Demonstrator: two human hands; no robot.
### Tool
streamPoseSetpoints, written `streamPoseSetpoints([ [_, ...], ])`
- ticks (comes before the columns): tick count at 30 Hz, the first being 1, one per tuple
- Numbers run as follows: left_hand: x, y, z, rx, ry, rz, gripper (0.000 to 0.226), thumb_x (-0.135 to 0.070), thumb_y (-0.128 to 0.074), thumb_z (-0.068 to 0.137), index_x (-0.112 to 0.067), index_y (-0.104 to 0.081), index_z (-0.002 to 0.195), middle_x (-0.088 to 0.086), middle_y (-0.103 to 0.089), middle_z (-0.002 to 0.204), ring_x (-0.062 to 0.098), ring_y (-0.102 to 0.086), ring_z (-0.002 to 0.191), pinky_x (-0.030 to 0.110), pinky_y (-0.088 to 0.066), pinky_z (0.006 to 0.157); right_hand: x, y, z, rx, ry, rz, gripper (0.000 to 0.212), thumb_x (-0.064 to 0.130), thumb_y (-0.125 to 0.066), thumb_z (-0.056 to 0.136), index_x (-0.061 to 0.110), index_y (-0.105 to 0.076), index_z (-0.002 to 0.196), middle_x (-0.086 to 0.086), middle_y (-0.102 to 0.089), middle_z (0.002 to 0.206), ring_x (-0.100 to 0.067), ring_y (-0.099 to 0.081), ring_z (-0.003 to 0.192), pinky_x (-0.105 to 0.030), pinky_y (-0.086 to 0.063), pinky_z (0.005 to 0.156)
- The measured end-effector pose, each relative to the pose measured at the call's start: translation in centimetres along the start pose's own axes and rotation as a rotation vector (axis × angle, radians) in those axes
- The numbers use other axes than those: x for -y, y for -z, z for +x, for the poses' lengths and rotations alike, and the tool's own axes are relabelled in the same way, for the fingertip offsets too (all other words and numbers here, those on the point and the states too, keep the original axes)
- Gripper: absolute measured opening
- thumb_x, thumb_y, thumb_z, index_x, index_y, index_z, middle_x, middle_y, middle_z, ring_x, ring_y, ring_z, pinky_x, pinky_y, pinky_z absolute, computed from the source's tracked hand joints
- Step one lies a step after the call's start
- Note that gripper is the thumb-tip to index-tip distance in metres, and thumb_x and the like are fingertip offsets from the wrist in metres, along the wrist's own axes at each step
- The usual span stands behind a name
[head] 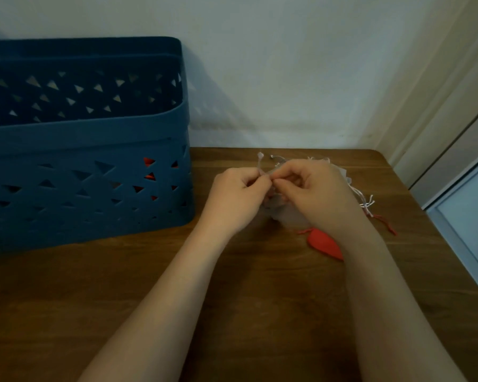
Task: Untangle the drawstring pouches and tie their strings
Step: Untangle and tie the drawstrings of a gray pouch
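1. Dark brown wooden tabletop (260, 312) runs up to a pale plaster wall, with a deep blue plastic basket (94, 139) pierced with triangular holes standing at the left; something red shows through a few of those holes, too hidden to name.
2. Just in front of the wall lies the work: a sheer pale pink drawstring pouch (290, 213) sits on the table under and between the two hands, its thin pale strings (261, 164) rising from the fingers.
3. More loose white strings (366, 201) trail out at the right, beside a flat red fabric pouch (324, 244) that lies partly under the right forearm, with a red cord (387, 223) near it.
4. The step in hand looks like tying or picking apart the pink pouch's strings; whether a knot has formed cannot be told, as the fingers cover it.
5. Next, I judge, the ends must be drawn in opposite directions with light, even tension, keeping the thin cords from slipping.
6. The left hand (236, 197) has its fingers curled, pinching the strings at their base.
7. The right hand (315, 194) meets it fingertip to fingertip, likewise curled and pinching the strings, both forearms reaching forward over the table.
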State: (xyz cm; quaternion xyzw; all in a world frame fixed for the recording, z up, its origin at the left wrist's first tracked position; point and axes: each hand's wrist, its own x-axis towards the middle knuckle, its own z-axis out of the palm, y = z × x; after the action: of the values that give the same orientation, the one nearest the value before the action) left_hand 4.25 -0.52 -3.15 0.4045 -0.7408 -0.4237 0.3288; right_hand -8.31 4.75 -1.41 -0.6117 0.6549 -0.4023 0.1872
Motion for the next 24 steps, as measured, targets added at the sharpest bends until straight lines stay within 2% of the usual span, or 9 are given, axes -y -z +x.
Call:
streamPoseSetpoints([
  [2, -0.1, 0.1, 0.0, 0.023, 0.047, 0.000, 0.028, -0.021, -0.054, 0.091, -0.014, -0.071, 0.071, -0.006, -0.062, 0.062, 0.002, -0.054, 0.057, 0.025, -0.044, 0.059, -0.2, 0.1, -0.1, -0.054, -0.001, -0.038, 0.016, 0.007, -0.058, 0.088, 0.020, -0.066, 0.083, 0.014, -0.061, 0.073, 0.000, -0.056, 0.068, -0.008, -0.044, 0.063],
  [4, -0.3, 0.1, -0.1, 0.046, 0.083, -0.022, 0.028, -0.023, -0.053, 0.093, -0.018, -0.071, 0.073, -0.010, -0.064, 0.063, -0.005, -0.053, 0.054, 0.018, -0.043, 0.057, -0.3, 0.3, -0.1, -0.126, 0.012, -0.070, 0.016, 0.007, -0.058, 0.088, 0.021, -0.064, 0.083, 0.012, -0.060, 0.074, -0.002, -0.055, 0.068, -0.010, -0.043, 0.062],
  [7, -0.7, 0.1, -0.3, 0.044, 0.153, -0.136, 0.026, -0.024, -0.055, 0.094, -0.019, -0.072, 0.076, -0.013, -0.065, 0.059, -0.006, -0.052, 0.049, 0.011, -0.044, 0.052, -0.2, 0.4, -0.1, -0.167, 0.056, -0.028, 0.019, 0.002, -0.058, 0.086, 0.021, -0.062, 0.085, 0.008, -0.062, 0.077, -0.005, -0.057, 0.070, -0.015, -0.045, 0.064],
  [10, -0.8, 0.4, -0.2, 0.041, 0.250, -0.285, 0.025, -0.022, -0.057, 0.093, -0.018, -0.073, 0.075, -0.010, -0.067, 0.062, -0.002, -0.050, 0.050, 0.012, -0.041, 0.047, 0.0, 0.5, -0.2, -0.119, 0.072, 0.070, 0.020, -0.003, -0.060, 0.083, 0.017, -0.056, 0.083, -0.001, -0.060, 0.072, -0.005, -0.057, 0.065, -0.020, -0.047, 0.061],
  [12, -0.7, 0.6, -0.2, 0.041, 0.303, -0.359, 0.026, -0.024, -0.058, 0.092, -0.021, -0.073, 0.072, -0.008, -0.067, 0.066, 0.003, -0.049, 0.055, 0.016, -0.040, 0.050, 0.0, 0.6, -0.3, -0.046, 0.080, 0.139, 0.019, -0.004, -0.060, 0.084, 0.013, -0.052, 0.081, -0.006, -0.061, 0.071, -0.003, -0.062, 0.065, -0.022, -0.049, 0.060],
  [15, -0.6, 0.6, 0.0, 0.062, 0.377, -0.513, 0.029, -0.021, -0.060, 0.091, -0.020, -0.073, 0.066, -0.004, -0.065, 0.065, 0.006, -0.048, 0.056, 0.019, -0.038, 0.049, 0.0, 0.9, -0.4, 0.028, 0.086, 0.230, 0.016, -0.002, -0.062, 0.084, 0.006, -0.047, 0.081, -0.026, -0.062, 0.078, -0.034, -0.063, 0.076, -0.042, -0.050, 0.067],
  [17, -0.7, 0.6, 0.1, 0.098, 0.401, -0.585, 0.026, -0.018, -0.060, 0.090, -0.018, -0.073, 0.068, -0.002, -0.064, 0.067, 0.005, -0.048, 0.056, 0.017, -0.038, 0.047, 0.0, 1.1, -0.4, 0.046, 0.078, 0.260, 0.015, -0.004, -0.061, 0.083, 0.003, -0.048, 0.083, -0.027, -0.062, 0.079, -0.037, -0.061, 0.075, -0.046, -0.049, 0.067],
  [20, -1.0, 0.4, -0.1, 0.123, 0.404, -0.614, 0.018, -0.015, -0.061, 0.089, -0.014, -0.071, 0.073, 0.000, -0.064, 0.070, 0.006, -0.050, 0.060, 0.017, -0.041, 0.049, -0.6, 1.5, -0.4, 0.061, 0.041, 0.234, 0.020, -0.005, -0.058, 0.083, 0.010, -0.052, 0.094, -0.017, -0.064, 0.072, -0.034, -0.058, 0.066, -0.043, -0.047, 0.061],
  [24, -1.3, 0.4, -0.2, 0.072, 0.327, -0.476, 0.022, -0.013, -0.063, 0.087, -0.023, -0.071, 0.068, 0.000, -0.068, 0.080, 0.014, -0.059, 0.077, 0.027, -0.049, 0.066, -1.0, 1.4, -0.3, 0.067, -0.021, 0.213, 0.040, -0.001, -0.057, 0.084, 0.020, -0.056, 0.118, -0.011, -0.064, 0.071, -0.016, -0.055, 0.061, -0.026, -0.046, 0.055],
])
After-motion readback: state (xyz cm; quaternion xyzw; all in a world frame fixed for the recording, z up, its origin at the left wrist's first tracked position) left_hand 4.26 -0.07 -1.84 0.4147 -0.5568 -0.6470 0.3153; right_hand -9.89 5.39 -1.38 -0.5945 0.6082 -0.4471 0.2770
